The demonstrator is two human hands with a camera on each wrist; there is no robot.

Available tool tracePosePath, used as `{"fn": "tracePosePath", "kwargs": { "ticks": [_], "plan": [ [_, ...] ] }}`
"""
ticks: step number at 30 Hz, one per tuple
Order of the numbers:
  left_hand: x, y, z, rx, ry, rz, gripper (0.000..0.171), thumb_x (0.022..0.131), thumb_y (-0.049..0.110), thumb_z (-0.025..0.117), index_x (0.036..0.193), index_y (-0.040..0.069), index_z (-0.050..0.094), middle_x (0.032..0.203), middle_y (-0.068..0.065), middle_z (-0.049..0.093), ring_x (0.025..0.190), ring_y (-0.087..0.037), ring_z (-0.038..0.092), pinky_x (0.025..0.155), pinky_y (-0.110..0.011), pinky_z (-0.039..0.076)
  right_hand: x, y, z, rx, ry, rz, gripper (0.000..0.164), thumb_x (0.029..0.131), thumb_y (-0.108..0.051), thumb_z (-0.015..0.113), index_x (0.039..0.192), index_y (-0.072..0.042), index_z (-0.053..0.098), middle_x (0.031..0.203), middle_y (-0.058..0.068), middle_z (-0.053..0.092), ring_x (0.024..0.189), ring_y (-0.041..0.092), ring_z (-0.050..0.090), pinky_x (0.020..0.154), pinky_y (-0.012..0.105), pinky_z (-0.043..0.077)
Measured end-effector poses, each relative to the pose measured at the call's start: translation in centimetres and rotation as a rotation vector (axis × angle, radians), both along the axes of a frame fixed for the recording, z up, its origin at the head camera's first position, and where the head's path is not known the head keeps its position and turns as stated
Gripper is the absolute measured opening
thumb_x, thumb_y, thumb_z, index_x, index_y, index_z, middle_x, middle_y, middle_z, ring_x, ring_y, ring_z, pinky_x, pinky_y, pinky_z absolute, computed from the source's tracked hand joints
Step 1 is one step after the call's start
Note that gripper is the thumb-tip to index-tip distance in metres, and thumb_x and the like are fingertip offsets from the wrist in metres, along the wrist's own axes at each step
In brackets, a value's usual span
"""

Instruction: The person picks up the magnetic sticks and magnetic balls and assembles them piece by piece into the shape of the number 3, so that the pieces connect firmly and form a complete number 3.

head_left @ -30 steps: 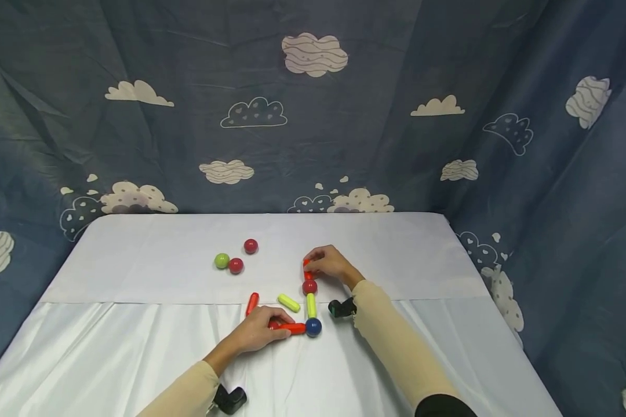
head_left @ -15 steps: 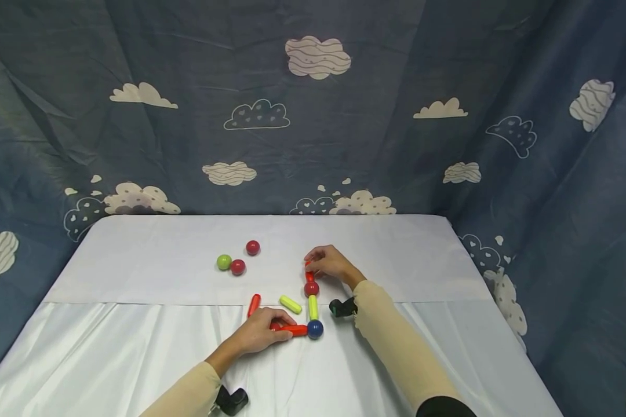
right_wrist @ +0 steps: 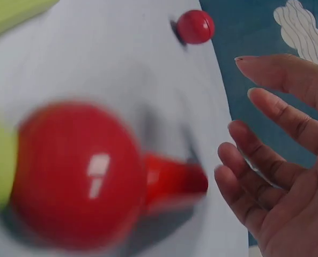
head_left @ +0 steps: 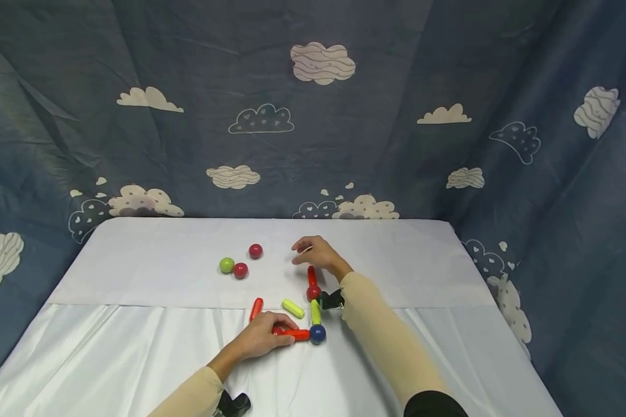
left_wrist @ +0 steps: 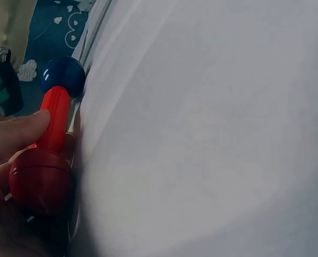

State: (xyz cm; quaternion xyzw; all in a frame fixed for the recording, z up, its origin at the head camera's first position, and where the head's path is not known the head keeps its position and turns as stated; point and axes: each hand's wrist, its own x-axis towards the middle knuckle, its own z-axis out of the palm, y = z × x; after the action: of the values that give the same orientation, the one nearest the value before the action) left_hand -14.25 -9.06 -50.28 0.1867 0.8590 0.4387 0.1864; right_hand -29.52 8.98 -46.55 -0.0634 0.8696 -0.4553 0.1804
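On the white table lies a joined chain of balls and rods. My left hand [head_left: 259,336] pinches its red rod [left_wrist: 56,120], thumb on top, between a red ball [left_wrist: 41,182] and a blue ball [head_left: 317,333]. From the blue ball a yellow-green rod [head_left: 315,313] runs back to another red ball [right_wrist: 78,174], which carries a short red rod [head_left: 312,275]. My right hand [head_left: 319,255] is just beyond that rod's free end, apart from it, fingers spread and holding nothing. A further red rod [head_left: 257,308] stands out behind my left hand; its near end is hidden.
A loose yellow-green rod [head_left: 293,308] lies inside the chain's bend. Farther back sit a green ball [head_left: 226,265], a red ball [head_left: 240,270] beside it and another red ball [head_left: 255,251]. A dark cloud-patterned curtain [head_left: 261,156] hangs behind the table.
My right hand has let go of the red rod at the chain's far end and moved slightly back and left. The left hand keeps its grip. The head view has shifted a little.
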Motion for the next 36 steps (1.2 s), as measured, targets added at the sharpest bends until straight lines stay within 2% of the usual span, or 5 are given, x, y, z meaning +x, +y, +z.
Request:
{"fn": "tracePosePath", "kwargs": {
  "ticks": [5, 12, 19, 27, 36],
  "plan": [
    [-0.2, -0.2, -0.3, 0.023, 0.037, -0.021, 0.016, 0.083, 0.018, 0.073, 0.099, 0.016, 0.072, 0.085, 0.008, 0.06, 0.082, -0.012, 0.05, 0.075, -0.029, 0.037, -0.8, -2.1, 0.2, -0.019, 0.021, 0.07, 0.035, 0.079, -0.009, 0.077, 0.113, -0.005, 0.067, 0.113, 0.013, 0.063, 0.1, 0.023, 0.056, 0.08, 0.032, 0.048],
    [-0.2, -0.3, -0.4, 0.043, 0.031, -0.022, 0.016, 0.083, 0.019, 0.073, 0.099, 0.016, 0.072, 0.086, 0.008, 0.06, 0.083, -0.01, 0.049, 0.075, -0.028, 0.037, -1.7, -5.0, 0.1, -0.04, 0.042, 0.134, 0.036, 0.078, -0.005, 0.077, 0.112, -0.005, 0.067, 0.112, 0.013, 0.063, 0.101, 0.023, 0.057, 0.079, 0.031, 0.048],
    [-0.4, -0.5, -0.6, 0.062, 0.033, -0.028, 0.017, 0.083, 0.02, 0.074, 0.099, 0.015, 0.073, 0.089, 0.009, 0.061, 0.084, -0.008, 0.05, 0.076, -0.027, 0.037, -1.8, -7.1, -0.5, -0.014, 0.06, 0.133, 0.035, 0.078, -0.005, 0.078, 0.111, -0.011, 0.067, 0.117, 0.011, 0.059, 0.103, 0.024, 0.056, 0.083, 0.034, 0.048],
    [-0.5, -0.6, -0.5, 0.072, 0.061, -0.037, 0.018, 0.082, 0.021, 0.074, 0.098, 0.013, 0.073, 0.086, 0.007, 0.061, 0.083, -0.009, 0.05, 0.076, -0.028, 0.038, -1.9, -9.1, -1.1, -0.001, 0.134, 0.093, 0.038, 0.078, -0.003, 0.077, 0.113, -0.013, 0.068, 0.122, 0.01, 0.056, 0.106, 0.025, 0.055, 0.091, 0.039, 0.045],
    [-0.4, -0.6, -0.5, 0.075, 0.062, -0.044, 0.017, 0.082, 0.022, 0.074, 0.098, 0.014, 0.074, 0.086, 0.008, 0.062, 0.082, -0.008, 0.05, 0.076, -0.028, 0.038, -2.1, -10.1, -2.0, 0.072, 0.14, 0.116, 0.04, 0.079, -0.004, 0.077, 0.117, -0.015, 0.068, 0.124, 0.009, 0.055, 0.108, 0.023, 0.052, 0.095, 0.036, 0.042]
  ]
}}
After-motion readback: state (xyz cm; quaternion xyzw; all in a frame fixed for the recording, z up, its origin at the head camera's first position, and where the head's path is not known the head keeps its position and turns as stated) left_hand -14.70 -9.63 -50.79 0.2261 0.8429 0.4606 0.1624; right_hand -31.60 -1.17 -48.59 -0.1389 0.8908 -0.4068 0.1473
